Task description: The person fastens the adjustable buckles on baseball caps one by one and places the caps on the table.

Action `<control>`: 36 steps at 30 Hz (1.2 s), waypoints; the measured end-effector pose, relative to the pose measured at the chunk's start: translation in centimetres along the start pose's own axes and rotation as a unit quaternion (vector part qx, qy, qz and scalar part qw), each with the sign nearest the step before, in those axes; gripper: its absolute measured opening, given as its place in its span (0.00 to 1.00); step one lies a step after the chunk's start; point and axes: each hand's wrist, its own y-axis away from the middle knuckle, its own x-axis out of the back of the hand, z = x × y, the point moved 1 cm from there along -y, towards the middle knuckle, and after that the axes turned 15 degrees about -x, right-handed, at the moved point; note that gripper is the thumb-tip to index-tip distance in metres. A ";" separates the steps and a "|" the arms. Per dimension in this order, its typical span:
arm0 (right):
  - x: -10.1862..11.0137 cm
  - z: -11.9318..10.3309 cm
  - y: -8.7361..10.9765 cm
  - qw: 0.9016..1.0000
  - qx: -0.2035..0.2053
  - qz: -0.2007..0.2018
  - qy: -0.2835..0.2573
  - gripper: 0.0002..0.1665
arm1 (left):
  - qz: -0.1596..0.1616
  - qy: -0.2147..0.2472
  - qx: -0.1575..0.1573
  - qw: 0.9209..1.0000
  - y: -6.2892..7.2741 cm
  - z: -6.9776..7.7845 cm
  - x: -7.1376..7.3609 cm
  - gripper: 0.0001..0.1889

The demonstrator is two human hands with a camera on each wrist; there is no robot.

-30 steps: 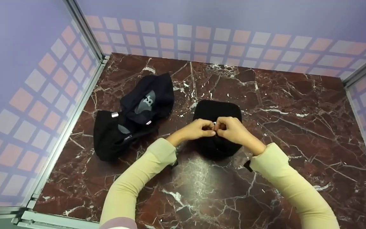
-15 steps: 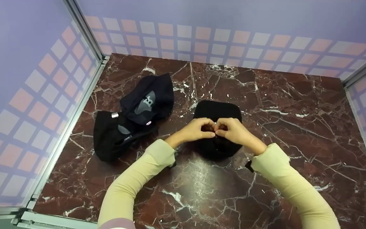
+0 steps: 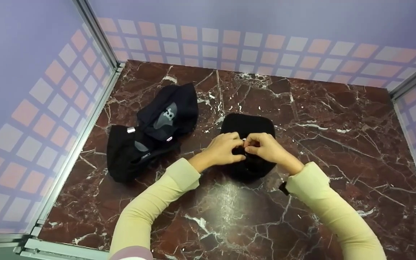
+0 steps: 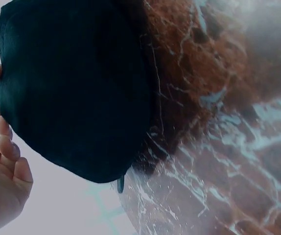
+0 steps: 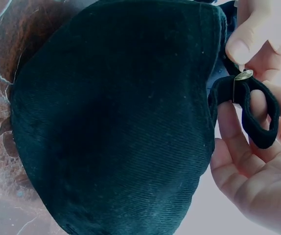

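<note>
A black cap [image 3: 247,123] rests on the table in front of me, its back towards my hands. In the right wrist view its strap [image 5: 264,139] forms a loop through a small metal buckle [image 5: 244,76]. My right hand [image 3: 265,147] pinches the strap, one fingertip showing within the loop. My left hand [image 3: 221,150] is at the strap's other side, thumb and index finger apart in the head view. In the left wrist view its fingertips [image 4: 6,142] lie right at the cap's edge. Both hands partly cover the strap in the head view.
To the left lie a navy cap [image 3: 179,104] with a grey logo and a black cap [image 3: 123,155], overlapping each other. The red marble table [image 3: 338,151] is bordered by purple walls [image 3: 251,14] and metal frame rails [image 3: 96,32].
My left thumb has parted from the index finger, opening its pinch, and the left hand has shifted slightly. The right hand keeps its pinch. The caps on the left have not moved.
</note>
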 end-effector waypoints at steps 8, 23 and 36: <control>-0.6 0.0 -0.1 1.000 0.003 0.012 0.000 0.03 | 0.031 0.014 -0.008 0.999 0.0 0.0 -0.4 0.14; -0.1 -0.6 1.1 0.990 0.046 0.061 0.122 0.18 | 0.057 -0.048 -0.049 0.996 0.6 0.1 -0.2 0.12; -1.6 0.3 1.8 0.941 0.114 0.162 0.276 0.18 | 0.080 -0.080 -0.110 0.988 0.9 0.3 -0.2 0.08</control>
